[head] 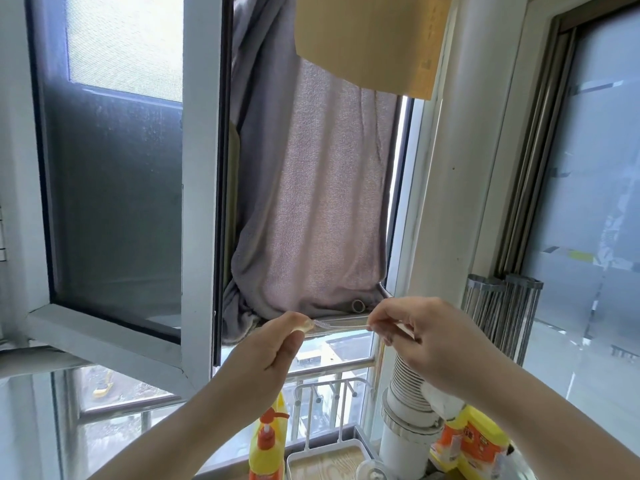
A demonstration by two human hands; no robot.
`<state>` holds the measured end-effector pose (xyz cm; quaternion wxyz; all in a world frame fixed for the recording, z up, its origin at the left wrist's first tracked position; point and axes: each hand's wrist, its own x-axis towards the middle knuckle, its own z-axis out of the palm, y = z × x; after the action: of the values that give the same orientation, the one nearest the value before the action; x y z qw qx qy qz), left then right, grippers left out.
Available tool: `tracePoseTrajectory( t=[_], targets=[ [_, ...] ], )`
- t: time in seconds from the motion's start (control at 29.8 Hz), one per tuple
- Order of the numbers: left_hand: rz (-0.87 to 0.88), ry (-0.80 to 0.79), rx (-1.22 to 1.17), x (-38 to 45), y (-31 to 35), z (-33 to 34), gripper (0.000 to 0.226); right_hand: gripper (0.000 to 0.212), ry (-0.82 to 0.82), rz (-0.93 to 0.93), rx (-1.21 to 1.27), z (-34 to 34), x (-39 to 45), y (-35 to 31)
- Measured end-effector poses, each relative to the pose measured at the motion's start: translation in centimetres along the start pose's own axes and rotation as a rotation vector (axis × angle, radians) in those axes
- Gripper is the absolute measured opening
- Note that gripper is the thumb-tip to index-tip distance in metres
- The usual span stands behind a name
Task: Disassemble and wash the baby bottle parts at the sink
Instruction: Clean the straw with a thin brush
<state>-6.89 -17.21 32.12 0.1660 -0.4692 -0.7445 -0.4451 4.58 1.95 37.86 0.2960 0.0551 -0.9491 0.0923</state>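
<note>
Both hands are raised before the window, near each other at mid-frame. Left hand (277, 344), at 9 o'clock of the pair, pinches a small pale translucent bottle part (304, 326) between thumb and forefinger. Right hand (412, 336), at 3 o'clock, pinches the handle end of a thin bristle brush (337, 325); its bristled tip touches the part. A grey towel (311, 202) hangs at 12 o'clock. A yellow pump bottle (266, 445) stands at 6 o'clock, beside a white drying rack (325, 396). A white ribbed duct (408, 403) stands at 5 o'clock.
</note>
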Motion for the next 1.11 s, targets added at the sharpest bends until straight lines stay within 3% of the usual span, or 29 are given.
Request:
tracePoseTrajectory(
  t=[0.37,0.5,0.6,0.71,0.87,0.97,1.11],
  targets=[
    [0.019,-0.049,0.046,0.1,-0.6,0.2,0.018,0.011,-0.029,0.012,-0.055,-0.5,-0.3,-0.4],
    [0.055,-0.078,0.169,0.0,-0.6,0.5,0.015,0.012,-0.039,0.003,-0.07,-0.1,-0.2,-0.9],
    [0.074,-0.076,0.26,-0.1,-0.2,1.2,0.021,0.009,-0.074,-0.046,-0.04,1.6,0.4,-1.8],
    [0.008,-0.079,0.29,-0.2,0.3,1.0,0.031,0.011,-0.02,0.047,0.03,1.7,1.1,-0.8],
    [-0.173,-0.133,0.064,-0.4,1.3,0.6,0.039,0.008,-0.071,0.028,0.088,2.1,1.0,-1.2],
    [-0.278,-0.142,-0.078,0.0,1.5,0.5,0.03,0.009,-0.024,0.109,0.096,1.6,1.3,-0.4],
    [-0.235,-0.086,-0.06,0.2,1.1,0.3,0.02,0.013,-0.144,0.094,0.133,1.5,1.1,-0.9]
  ],
)
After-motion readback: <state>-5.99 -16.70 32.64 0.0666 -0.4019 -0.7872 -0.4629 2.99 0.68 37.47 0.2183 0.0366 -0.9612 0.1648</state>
